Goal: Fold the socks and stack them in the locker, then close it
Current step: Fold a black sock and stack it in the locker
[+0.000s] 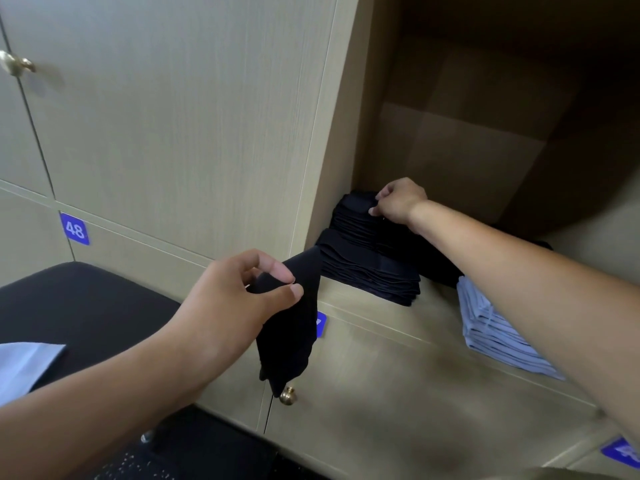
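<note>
A black sock (294, 327) hangs in front of the open locker (485, 140), pinched near its top between thumb and fingers of my left hand (242, 299). Its upper end reaches toward the front stack of folded black socks (374, 271) on the locker floor. Behind that stands a taller back stack of black socks (356, 216). My right hand (398, 202) reaches into the locker and pinches the top sock of the back stack. A stack of folded light blue socks (491, 334) lies to the right, partly hidden by my right forearm.
A black padded bench (86, 306) stands at the lower left with a light blue cloth (24, 365) on it. Closed locker doors surround the open one, one labelled 48 (74, 229). A brass knob (288, 395) sits just below the hanging sock.
</note>
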### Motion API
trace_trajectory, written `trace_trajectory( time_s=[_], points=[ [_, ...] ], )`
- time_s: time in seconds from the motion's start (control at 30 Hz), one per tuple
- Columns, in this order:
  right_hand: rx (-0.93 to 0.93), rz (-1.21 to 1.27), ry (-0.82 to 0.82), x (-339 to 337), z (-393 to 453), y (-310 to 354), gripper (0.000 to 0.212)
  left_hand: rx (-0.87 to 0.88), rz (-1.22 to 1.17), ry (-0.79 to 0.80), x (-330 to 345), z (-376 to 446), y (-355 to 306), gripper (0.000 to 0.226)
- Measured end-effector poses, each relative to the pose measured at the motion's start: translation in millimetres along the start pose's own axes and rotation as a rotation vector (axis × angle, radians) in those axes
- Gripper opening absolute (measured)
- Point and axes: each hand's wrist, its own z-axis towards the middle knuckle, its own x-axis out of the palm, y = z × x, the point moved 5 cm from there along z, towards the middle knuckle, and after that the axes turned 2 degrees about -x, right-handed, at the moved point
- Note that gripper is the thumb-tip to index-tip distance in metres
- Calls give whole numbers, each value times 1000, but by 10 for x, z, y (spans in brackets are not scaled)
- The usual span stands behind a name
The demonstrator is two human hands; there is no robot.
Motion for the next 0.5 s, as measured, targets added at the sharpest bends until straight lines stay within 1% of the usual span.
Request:
trace_trajectory(
  time_s=[0.07,0.13,0.23,0.3,0.37,0.43,0.5],
  points=[
    [4,-156,34,11,8,5,19,2,3,3,-12,-8,-14,12],
    [-21,-274,48,-15,-74,28,26,1,10,6,-34,-15,-28,17],
    [-137,-284,-56,-105,-302,100,26,-3,7,8,-73,-29,-54,29],
    [-254,-202,-143,-123,-526,141,17,-7,-6,28,-82,-39,-68,36],
    [-369,-18,-188,-122,-834,160,9,-3,-22,55,-80,-59,-84,42],
    [-447,200,-137,-98,-1174,174,11,11,-29,78,-72,-82,-113,44],
    [-473,339,11,-23,-1480,208,13,28,-39,107,-60,-105,-157,41]
  ],
)
